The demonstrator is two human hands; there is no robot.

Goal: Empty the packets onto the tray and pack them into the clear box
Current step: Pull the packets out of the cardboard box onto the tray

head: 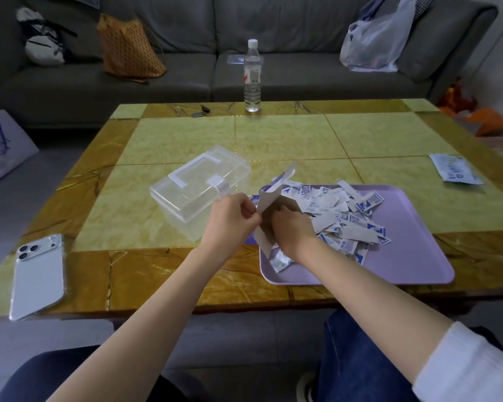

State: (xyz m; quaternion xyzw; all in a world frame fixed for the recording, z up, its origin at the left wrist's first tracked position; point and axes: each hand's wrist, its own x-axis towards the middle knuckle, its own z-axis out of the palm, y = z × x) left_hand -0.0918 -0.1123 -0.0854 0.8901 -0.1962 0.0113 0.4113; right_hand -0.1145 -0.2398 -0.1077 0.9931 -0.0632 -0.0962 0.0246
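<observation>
The left hand [233,217] pinches the edge of an open cardboard box [269,210], with the thumb and fingers closed on the flap. The right hand [292,227] is pushed against the same cardboard box from the other side, and its fingers are curled around the lower part of it, so both hands hold it. The cardboard box is grey inside and blue and white outside, and it is tilted over the left end of the purple tray [413,256]. A big pile of small packets [346,216] lies on the tray, just beside the right hand. They are white with blue marks, and they lie on top of each other in a messy heap. One packet [279,261] lies alone near the front left corner of the tray, under the right wrist. The clear box [199,192] sits on the table [157,271] just to the left of the hands. Its lid is shut and its white clasp faces the hands. A white phone [38,275] lies face down near the left front corner of the table. A water bottle [252,76] stands upright at the far edge. A flat blue and white pack [455,168] lies far off on the right side of the table, well apart from the tray.
</observation>
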